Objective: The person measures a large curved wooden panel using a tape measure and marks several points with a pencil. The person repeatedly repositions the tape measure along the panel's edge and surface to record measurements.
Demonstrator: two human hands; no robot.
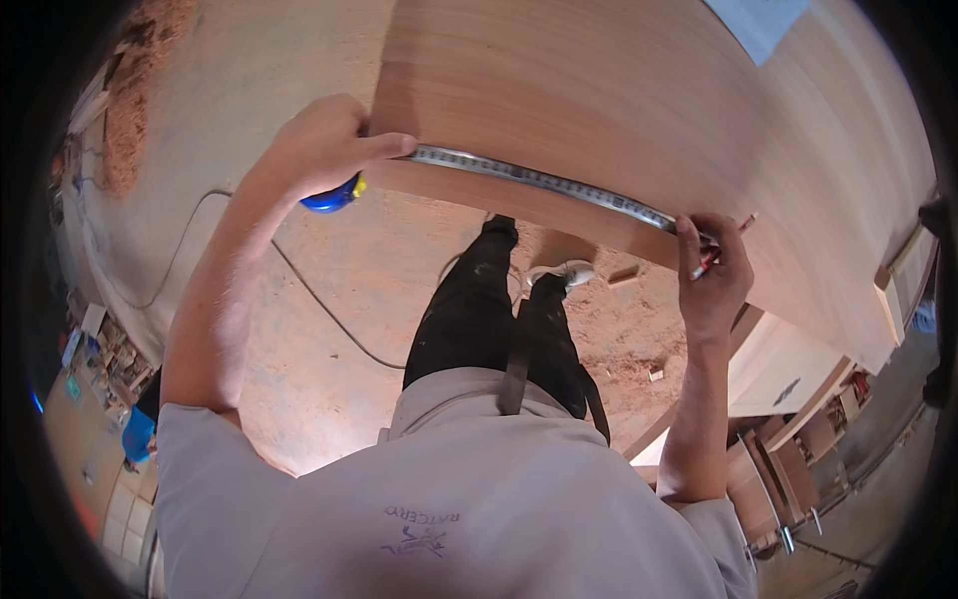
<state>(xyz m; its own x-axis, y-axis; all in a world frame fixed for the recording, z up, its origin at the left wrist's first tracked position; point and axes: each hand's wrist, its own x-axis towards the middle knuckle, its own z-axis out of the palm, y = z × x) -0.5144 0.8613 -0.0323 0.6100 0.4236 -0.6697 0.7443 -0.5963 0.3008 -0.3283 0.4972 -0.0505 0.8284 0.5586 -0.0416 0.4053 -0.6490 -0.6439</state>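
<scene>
A wooden board (pixel 539 85) with a pale brown grain lies in front of me. Along its near edge stretches the metal blade of a tape measure (pixel 544 180). My left hand (pixel 324 140) is closed at the board's left corner, its thumb on the blade; the blue and yellow tape case shows just below the fingers. At the other end, my right hand (pixel 717 265) pinches around the blade against the board. A red and white pencil (pixel 707 264) is tucked between its fingers, the tip pointing up past the knuckles.
A white sheet of paper (pixel 760 22) lies on the board's far part. Below, a dark cable (pixel 329 319) snakes over the dusty floor, near my feet and a small wood offcut (pixel 624 276). Stacked wooden panels (pixel 773 479) stand at lower right, and sawdust heaps (pixel 150 100) at far left.
</scene>
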